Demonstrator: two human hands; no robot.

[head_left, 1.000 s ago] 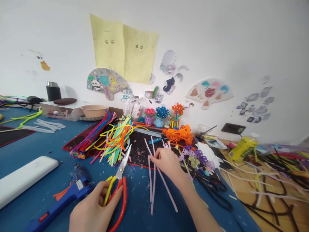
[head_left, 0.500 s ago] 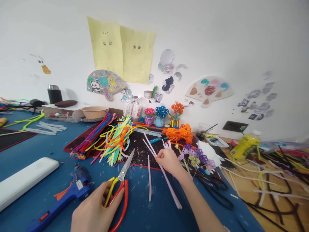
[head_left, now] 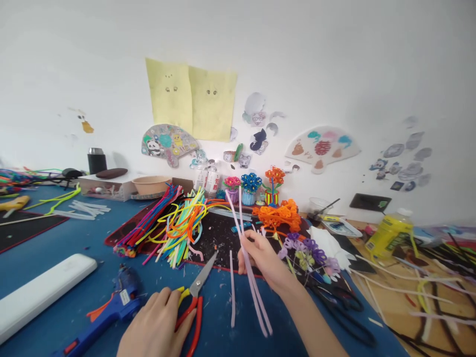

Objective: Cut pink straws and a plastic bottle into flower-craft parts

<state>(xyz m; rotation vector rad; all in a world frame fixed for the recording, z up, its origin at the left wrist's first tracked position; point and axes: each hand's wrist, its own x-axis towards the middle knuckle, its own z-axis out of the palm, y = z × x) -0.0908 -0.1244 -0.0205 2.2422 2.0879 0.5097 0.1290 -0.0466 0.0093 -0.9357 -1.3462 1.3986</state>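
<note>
My right hand (head_left: 263, 258) pinches two pale lilac pipe cleaners (head_left: 248, 270) and holds them raised and tilted, their lower ends near the blue table (head_left: 55, 243). A third lilac pipe cleaner (head_left: 232, 290) lies flat on the table just left of them. My left hand (head_left: 158, 329) rests on the red and yellow handles of a pair of scissors (head_left: 194, 300), fingers curled over them, blades pointing up and right. A blue glue gun (head_left: 107, 312) lies left of that hand.
A heap of coloured pipe cleaners (head_left: 167, 220) lies on a black mat (head_left: 219, 233). Orange (head_left: 277, 215) and purple pipe-cleaner flowers (head_left: 305, 248), black scissors (head_left: 342, 307), a yellow bottle (head_left: 388, 230), a white case (head_left: 40, 292) and small flower pots (head_left: 251, 188) crowd the table.
My right hand lifted two lilac pipe cleaners off the table and tipped them upright, leaving one behind. My left hand stayed on the scissors. The view shifted slightly.
</note>
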